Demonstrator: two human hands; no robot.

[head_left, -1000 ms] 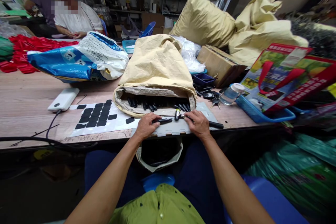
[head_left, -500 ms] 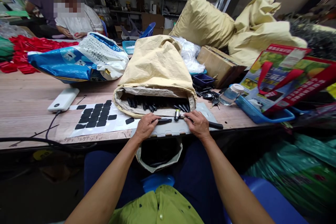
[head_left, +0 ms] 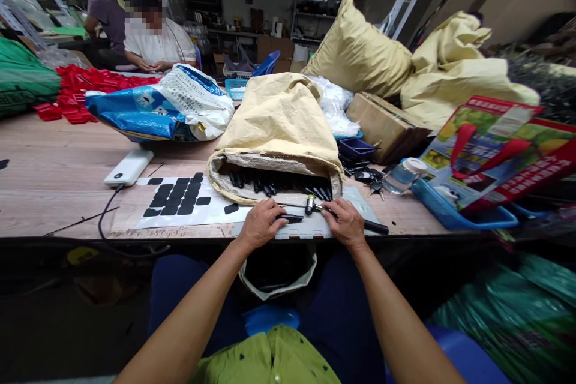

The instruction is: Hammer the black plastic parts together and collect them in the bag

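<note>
My left hand [head_left: 261,225] pinches a slim black pen-like part [head_left: 292,217] at the front edge of the table. In my right hand [head_left: 345,222] is a small hammer [head_left: 310,204], gripped near its head; the black handle sticks out to the right. The hammer's head is just above and right of the black part. Both hands are over a light grey board [head_left: 310,230]. Right behind them lies a cream cloth sack [head_left: 279,126], its mouth facing me, with several black parts [head_left: 265,185] inside.
A white sheet with black stickers [head_left: 177,198] lies left, near a cabled white power bank [head_left: 129,168]. Behind are a blue-white bag [head_left: 166,108] and red pieces [head_left: 99,89]. To the right are a jar [head_left: 405,176] and a blue tray [head_left: 454,210]. Below hangs an open bag [head_left: 281,294].
The view has shifted, so the scene sits slightly lower and to the right. Both hands keep their holds on the black part and the hammer.
</note>
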